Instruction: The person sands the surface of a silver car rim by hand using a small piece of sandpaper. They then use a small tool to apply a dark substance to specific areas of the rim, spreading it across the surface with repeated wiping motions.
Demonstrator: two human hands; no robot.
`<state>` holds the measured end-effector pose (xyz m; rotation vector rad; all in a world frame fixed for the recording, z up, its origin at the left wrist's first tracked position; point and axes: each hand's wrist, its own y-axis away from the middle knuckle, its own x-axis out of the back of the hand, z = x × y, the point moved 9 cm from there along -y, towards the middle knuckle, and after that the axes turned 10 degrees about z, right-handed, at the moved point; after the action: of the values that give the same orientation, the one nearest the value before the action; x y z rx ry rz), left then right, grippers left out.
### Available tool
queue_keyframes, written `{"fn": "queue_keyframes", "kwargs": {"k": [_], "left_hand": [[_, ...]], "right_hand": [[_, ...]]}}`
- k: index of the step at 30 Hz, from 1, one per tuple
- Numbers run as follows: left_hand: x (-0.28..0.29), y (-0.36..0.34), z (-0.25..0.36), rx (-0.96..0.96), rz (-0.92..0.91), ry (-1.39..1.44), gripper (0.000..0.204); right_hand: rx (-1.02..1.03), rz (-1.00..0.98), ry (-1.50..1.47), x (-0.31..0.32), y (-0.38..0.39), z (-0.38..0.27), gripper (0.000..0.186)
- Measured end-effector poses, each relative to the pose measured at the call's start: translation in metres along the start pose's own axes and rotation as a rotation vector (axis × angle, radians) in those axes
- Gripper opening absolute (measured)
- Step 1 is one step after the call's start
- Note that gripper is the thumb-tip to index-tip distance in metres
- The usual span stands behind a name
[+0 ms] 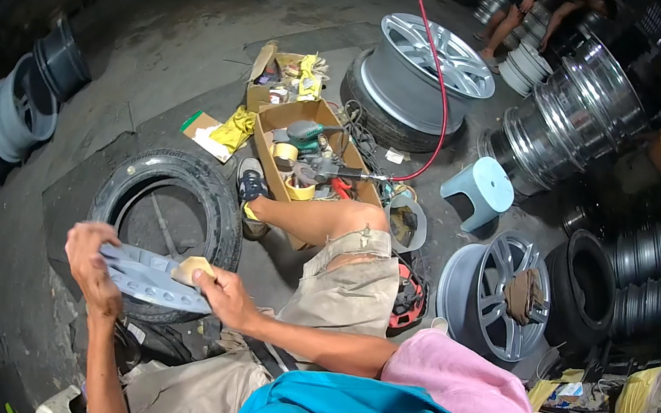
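Note:
A grey, curved wheel part (153,289) with a row of hollows along its near edge is over the tyre (224,233) in front of me. What bears its weight is hidden. My right hand (228,298) is closed on a folded, tan piece of sandpaper (191,270), held against the part's right side. At the part's left edge is my left hand (94,264). Its fingers are smeared by motion, so their grip on the part is unclear.
Cardboard boxes (263,149) of tools and tape stand ahead. A large alloy wheel (402,80) lies on a tyre beyond. To the right are a blue stool (491,183), a wheel with a brown cloth (522,296) and stacked rims (575,107). A red hose (443,95) hangs down; another person crouches far right.

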<state>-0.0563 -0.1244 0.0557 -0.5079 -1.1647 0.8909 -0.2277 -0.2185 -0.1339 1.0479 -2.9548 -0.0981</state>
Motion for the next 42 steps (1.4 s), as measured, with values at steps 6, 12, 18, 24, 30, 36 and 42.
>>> {"fn": "queue_keyframes", "kwargs": {"k": [6,12,18,24,30,36,42], "left_hand": [[-0.017,0.028,-0.122,0.773,0.157,0.077,0.067],[-0.02,0.057,-0.188,0.965,0.112,0.09,0.077],[-0.033,0.037,-0.158,0.854,-0.063,0.241,0.057],[-0.041,0.009,-0.082,0.7,-0.142,0.404,0.057],[-0.034,-0.002,-0.04,0.66,-0.22,0.479,0.06],[-0.044,-0.002,-0.022,0.726,-0.223,0.389,0.059],[-0.029,0.013,-0.024,0.867,-0.185,0.492,0.066]], "right_hand": [[0.184,0.142,-0.159,-0.017,0.026,-0.024,0.03],[0.193,0.093,-0.049,-0.033,0.043,-0.017,0.027],[0.169,0.051,-0.049,-0.049,0.055,-0.005,0.027],[0.168,-0.083,-0.079,-0.062,0.06,0.007,0.029],[0.135,-0.121,-0.051,-0.045,0.045,0.012,0.031],[0.338,0.186,0.264,0.069,0.001,0.01,0.016],[0.067,-0.036,0.085,0.066,-0.012,0.045,0.017]]}}
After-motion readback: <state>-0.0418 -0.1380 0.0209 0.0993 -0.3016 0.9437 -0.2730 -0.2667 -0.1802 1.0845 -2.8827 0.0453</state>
